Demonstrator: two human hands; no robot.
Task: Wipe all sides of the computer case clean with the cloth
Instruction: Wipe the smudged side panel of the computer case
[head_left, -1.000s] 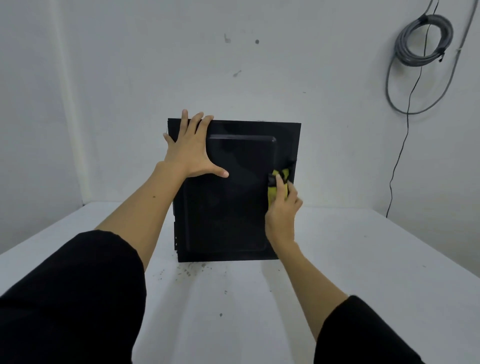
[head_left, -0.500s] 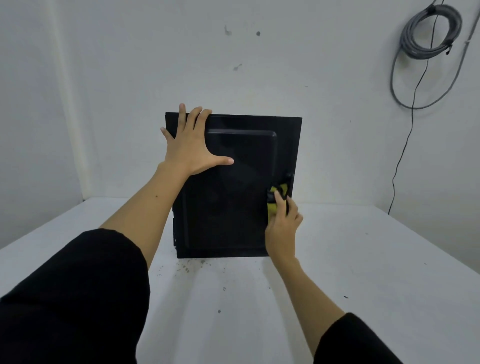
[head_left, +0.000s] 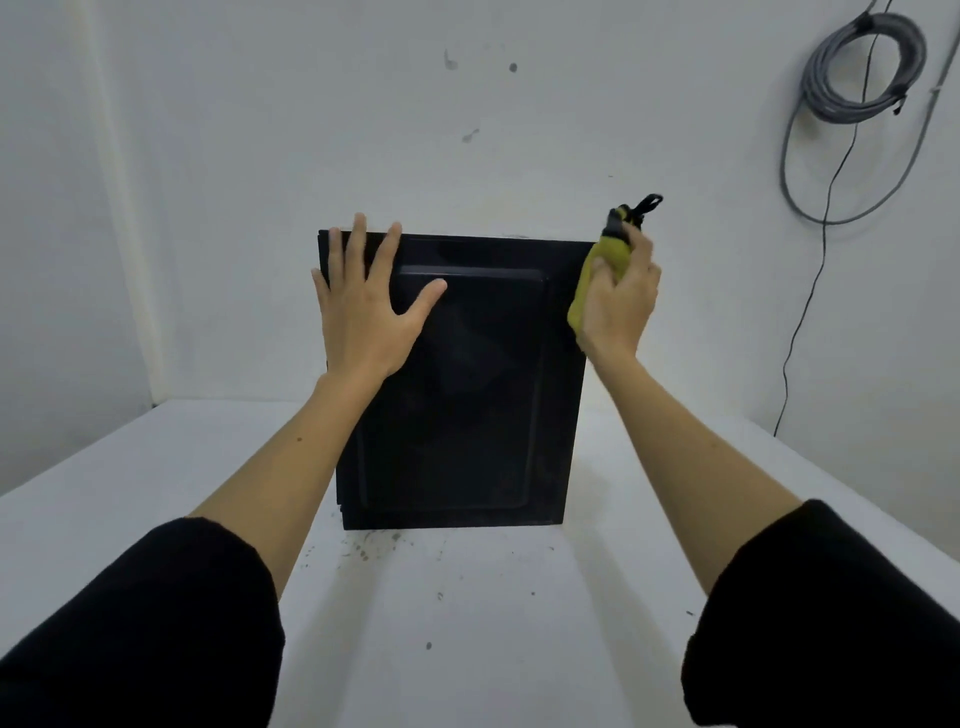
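A black computer case (head_left: 467, 395) stands upright on the white table (head_left: 467, 623), its flat side panel facing me. My left hand (head_left: 363, 306) lies flat with spread fingers on the panel's upper left part. My right hand (head_left: 621, 293) grips a yellow-green cloth (head_left: 592, 280) with a black loop at its top, held at the case's upper right corner, against the right edge.
Dark specks of dirt lie on the table in front of the case. A coiled grey cable (head_left: 862, 73) hangs on the wall at the upper right, with a thin black wire (head_left: 810, 291) running down. White walls close in behind and on the left.
My right hand has carried the cloth up from the lower right of the panel to the upper right corner. My left hand stays flat on the upper left.
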